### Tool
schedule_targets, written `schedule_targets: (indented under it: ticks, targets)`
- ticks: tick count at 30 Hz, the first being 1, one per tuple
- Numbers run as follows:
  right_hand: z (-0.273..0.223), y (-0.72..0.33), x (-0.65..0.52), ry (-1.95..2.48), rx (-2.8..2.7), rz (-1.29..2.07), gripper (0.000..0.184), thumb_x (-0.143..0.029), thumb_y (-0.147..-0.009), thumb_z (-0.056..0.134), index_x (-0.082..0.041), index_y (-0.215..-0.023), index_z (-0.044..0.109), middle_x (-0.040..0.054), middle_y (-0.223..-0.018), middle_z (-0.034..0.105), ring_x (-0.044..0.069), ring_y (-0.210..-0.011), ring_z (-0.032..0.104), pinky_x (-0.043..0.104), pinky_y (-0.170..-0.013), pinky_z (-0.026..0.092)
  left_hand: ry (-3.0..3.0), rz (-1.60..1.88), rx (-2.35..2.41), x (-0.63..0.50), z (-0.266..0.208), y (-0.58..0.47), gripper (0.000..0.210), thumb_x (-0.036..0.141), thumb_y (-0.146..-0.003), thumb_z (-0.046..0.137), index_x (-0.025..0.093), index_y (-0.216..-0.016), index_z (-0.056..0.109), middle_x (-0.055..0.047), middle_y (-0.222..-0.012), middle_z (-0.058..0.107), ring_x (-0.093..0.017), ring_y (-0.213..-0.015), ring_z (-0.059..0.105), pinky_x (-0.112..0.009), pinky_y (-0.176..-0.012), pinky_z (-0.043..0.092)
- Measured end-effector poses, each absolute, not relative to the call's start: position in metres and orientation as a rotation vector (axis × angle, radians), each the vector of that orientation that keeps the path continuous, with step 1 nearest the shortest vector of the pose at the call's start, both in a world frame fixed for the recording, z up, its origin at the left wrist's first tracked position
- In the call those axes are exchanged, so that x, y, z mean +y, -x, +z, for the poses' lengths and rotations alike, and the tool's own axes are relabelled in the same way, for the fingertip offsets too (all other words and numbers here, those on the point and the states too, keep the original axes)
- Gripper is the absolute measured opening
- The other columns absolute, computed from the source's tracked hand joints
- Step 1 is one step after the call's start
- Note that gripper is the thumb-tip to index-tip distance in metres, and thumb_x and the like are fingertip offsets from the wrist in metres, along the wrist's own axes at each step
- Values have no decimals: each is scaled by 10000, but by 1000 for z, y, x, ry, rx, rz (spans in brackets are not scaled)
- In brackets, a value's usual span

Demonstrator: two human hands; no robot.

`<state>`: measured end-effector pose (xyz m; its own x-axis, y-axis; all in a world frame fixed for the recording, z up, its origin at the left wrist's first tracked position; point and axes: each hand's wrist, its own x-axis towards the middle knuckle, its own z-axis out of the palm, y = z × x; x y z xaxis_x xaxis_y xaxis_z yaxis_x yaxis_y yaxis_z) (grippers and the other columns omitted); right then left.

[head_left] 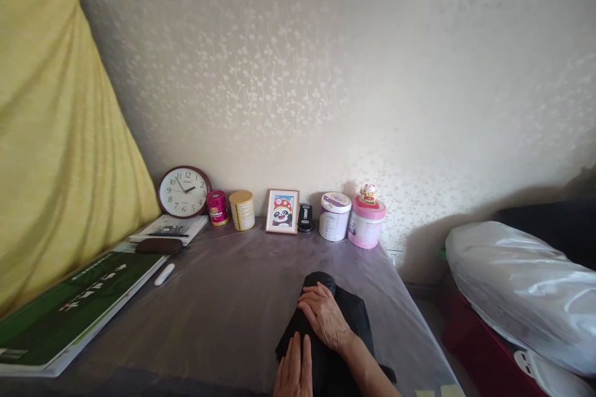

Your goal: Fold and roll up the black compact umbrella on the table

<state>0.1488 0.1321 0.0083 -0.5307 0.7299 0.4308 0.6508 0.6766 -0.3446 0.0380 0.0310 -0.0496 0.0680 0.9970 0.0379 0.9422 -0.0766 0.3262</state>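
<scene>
A piece of black cloth (pixel 356 316), with a rounded upper end and a spread right side, lies on the table close to me; its exact kind is not clear. My right hand (pixel 326 317) rests on its upper part, fingers stretched out to the left and lying flat. Lower down, my left hand (pixel 295 369) lies on the cloth's left side with straight fingers pointing away from me. The bottom edge of the view cuts off the left palm. Part of the cloth is hidden under both hands.
Along the wall stand a clock (pixel 184 191), a pink tin (pixel 216 208), a yellow tin (pixel 242 211), a picture frame (pixel 282 211) and two tubs (pixel 334 218). A green book (pixel 84 310) and a white pen-like object (pixel 164 274) lie left. A plastic-wrapped bundle (pixel 516 279) sits beyond the right edge.
</scene>
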Motion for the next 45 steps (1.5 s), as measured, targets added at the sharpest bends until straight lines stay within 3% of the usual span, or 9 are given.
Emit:
schedule_targets:
  ticks: [3, 7, 11, 15, 19, 23, 26, 31, 45]
  targets:
    - [3, -152, 157, 1170, -2300, 143, 345, -199, -938, 321, -231, -909, 663, 3, -974, 689, 147, -1127, 499, 397, -1053, 224, -2126, 352, 1932, 33, -51, -35, 587, 28, -791, 248, 198, -1353, 241, -63, -1427, 323, -223, -1302, 330, -341, -1046, 345]
    - [1, -158, 187, 1354, -2190, 73, 305, -216, -920, 355, -223, -938, 660, 21, -1023, 679, 148, -1049, 554, 319, -959, 355, -2082, 321, 1875, 37, -47, -31, 594, 78, -776, 310, 184, -1358, 252, -53, -1421, 340, -221, -1315, 308, -334, -1051, 325]
    - [0, -186, 188, 1552, -1979, -45, 296, -234, -903, 352, -190, -1035, 613, 80, -1066, 652, 193, -1003, 580, 355, -923, 390, -2074, 257, 1848, 36, -38, -31, 613, 8, -771, 217, 162, -1365, 223, -55, -1449, 261, -177, -1334, 253, -300, -1061, 294]
    - [-9, -235, 156, 1692, -1730, -93, 312, -284, -888, 331, -197, -948, 625, 111, -971, 660, 244, -955, 597, 393, -888, 410, -2104, 244, 1825, 30, -29, -31, 724, -48, -692, 270, 155, -1377, 153, -65, -1471, 175, -182, -1352, 195, -323, -1067, 279]
    - [-20, -263, 111, 1749, -1607, 63, 288, -385, -842, 392, -233, -875, 634, 83, -902, 680, 239, -870, 629, 341, -782, 458, -2095, 254, 1783, 24, -21, -29, 888, -51, -571, 355, 150, -1390, 75, -73, -1486, 97, -206, -1364, 155, -327, -1069, 270]
    - [-14, -256, 85, 1782, -1388, 463, 382, -508, -792, 406, -211, -842, 641, 67, -834, 698, 232, -810, 648, 313, -721, 476, -2099, 270, 1747, 18, -11, -28, 919, -27, -560, 380, 135, -1399, 42, -72, -1498, 53, -211, -1372, 126, -314, -1078, 247]
    - [-4, -246, 78, 1735, -1327, 562, 443, -554, -735, 461, -177, -868, 652, 72, -803, 697, 241, -771, 647, 310, -669, 482, -2101, 291, 1734, 14, -6, -28, 936, -8, -563, 410, 128, -1399, 10, -83, -1501, 39, -238, -1372, 124, -326, -1076, 253]
    - [10, -233, 77, 1642, -1338, 659, 400, -517, -700, 535, -180, -870, 668, 47, -752, 686, 241, -744, 637, 301, -612, 489, -2059, 325, 1737, 12, -5, -29, 940, -1, -577, 414, 164, -1398, -12, -72, -1502, 16, -236, -1373, 125, -330, -1075, 236]
    - [19, -153, 126, 1416, -1564, 696, 255, -398, -745, 520, -178, -795, 640, 12, -695, 649, 180, -671, 587, 268, -587, 469, -2111, 229, 1791, 24, -12, -34, 977, -45, -478, 499, 69, -1383, 148, -151, -1477, 112, -285, -1360, 161, -337, -1087, 253]
